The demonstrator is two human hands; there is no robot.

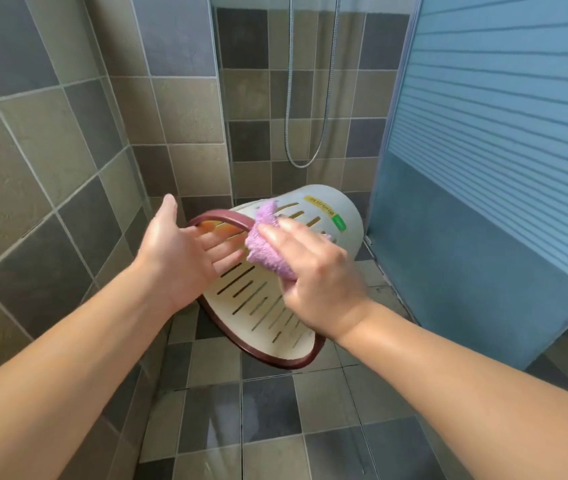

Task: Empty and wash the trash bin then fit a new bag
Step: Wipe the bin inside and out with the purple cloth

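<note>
I saw the bin [268, 299] held off the floor, tipped, axis running rim-near to base-far. Left hand [185, 251] reached inside the rim, fingers straight. Right hand [313, 271] pinched the purple cloth [265, 244] against the slotted wall, nearer the base.

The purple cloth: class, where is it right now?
In the head view's centre, the purple cloth is gripped by the right hand and pressed against the slotted side of the tilted bin.

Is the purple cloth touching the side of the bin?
Touching. In the head view the right hand presses the purple cloth flat against the slotted wall of the bin.
</note>
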